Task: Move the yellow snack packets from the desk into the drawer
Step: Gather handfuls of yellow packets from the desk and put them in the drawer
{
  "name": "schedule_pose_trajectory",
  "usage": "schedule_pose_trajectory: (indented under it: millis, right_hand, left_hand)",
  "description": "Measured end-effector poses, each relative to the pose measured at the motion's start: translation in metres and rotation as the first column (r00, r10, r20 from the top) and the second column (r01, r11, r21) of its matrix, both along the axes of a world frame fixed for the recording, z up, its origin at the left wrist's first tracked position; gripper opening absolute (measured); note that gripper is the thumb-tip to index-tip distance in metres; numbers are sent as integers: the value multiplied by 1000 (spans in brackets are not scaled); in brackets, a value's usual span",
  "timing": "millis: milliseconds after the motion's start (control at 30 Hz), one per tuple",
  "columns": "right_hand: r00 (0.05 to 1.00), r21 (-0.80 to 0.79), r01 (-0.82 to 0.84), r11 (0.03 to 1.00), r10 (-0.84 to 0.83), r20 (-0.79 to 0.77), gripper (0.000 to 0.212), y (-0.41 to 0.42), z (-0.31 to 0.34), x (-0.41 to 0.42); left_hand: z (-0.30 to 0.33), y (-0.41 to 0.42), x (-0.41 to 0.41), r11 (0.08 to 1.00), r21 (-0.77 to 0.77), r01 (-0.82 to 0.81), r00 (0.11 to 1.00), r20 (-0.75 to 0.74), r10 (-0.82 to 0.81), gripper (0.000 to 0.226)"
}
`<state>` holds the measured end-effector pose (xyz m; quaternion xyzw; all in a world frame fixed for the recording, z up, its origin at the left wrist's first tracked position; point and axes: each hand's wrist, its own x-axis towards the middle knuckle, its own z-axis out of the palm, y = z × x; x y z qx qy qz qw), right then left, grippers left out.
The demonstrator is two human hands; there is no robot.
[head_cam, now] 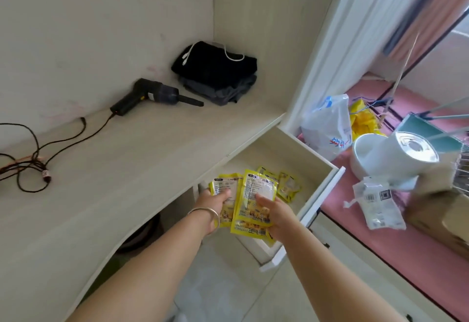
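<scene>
left hand [215, 203]: over the open drawer, fingers [223, 193] clamped on a fan of yellow snack packets [255, 195]; a bangle [206, 214] sits on the wrist.
right hand [276, 211]: just beside the left, fingers clamped on the same bunch from the right, thumb lying across the front packet.
held packets: printed backs face up, overlapping each other, held above the front half of the drawer.
drawer [327, 182]: pulled out from under the counter [106, 169]; more yellow packets [288, 186] lie loose on its floor toward the back, though how many is hard to tell, since the held bunch covers part of them.
counter: bears a black handheld blower [152, 96] with a cable [30, 159] trailing left, and folded dark clothes [218, 70] in the corner.
bed [380, 258]: pink, to the right, with a white plastic bag [327, 126] and a white bowl [365, 154].
</scene>
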<state>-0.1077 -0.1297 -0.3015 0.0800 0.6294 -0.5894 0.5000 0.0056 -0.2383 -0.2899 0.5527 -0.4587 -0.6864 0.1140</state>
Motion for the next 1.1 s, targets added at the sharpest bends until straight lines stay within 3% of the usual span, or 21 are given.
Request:
schedule_pose_trajectory:
  millis: [100, 233, 333, 433, 600, 767, 867, 967, 1100]
  right_hand:
    - [995, 89, 102, 991, -103, 4, 40, 1, -24, -25]
    - [977, 175, 212, 961, -212, -18, 62, 2, -73, -55]
    - [945, 241, 309, 920, -325, 29, 46, 0, -99, -68]
    - [901, 291, 402, 868, -432, 44, 47, -11, -105, -79]
    - [817, 350, 507, 787, -569, 94, 26, -23, -135, -108]
    - [762, 363, 561, 744, -635, 124, 47, -36, -172, -140]
    - [713, 382, 610, 694, -691, 118, 33, -42, -186, -159]
    - [665, 399, 655, 641, -740, 97, 45, -45, -202, -174]
    - [564, 283, 771, 571, -818, 112, 50, -47, -214, -185]
  left_hand:
    - [-28, -14, -32, 997, -10, 71, 995, 66, -70, 31]
    - [-66, -37, -73, 977, -22, 211, 969, 137, -207, 23]
    - [-85, -50, -98, 940, -44, 339, 926, 193, -325, 27]
    - [-99, -60, -126, 929, -55, 365, 911, 229, -344, 35]
    - [-136, -75, -164, 918, 27, 395, 883, 266, -387, 38]
    - [-207, -95, -198, 942, 99, 321, 897, 286, -336, 67]
    - [-206, -97, -221, 960, 109, 259, 921, 272, -279, 50]
    - [-224, -95, -239, 972, 119, 203, 945, 237, -226, 43]
    - [-243, -93, -251, 955, 226, 193, 970, 102, -221, 49]
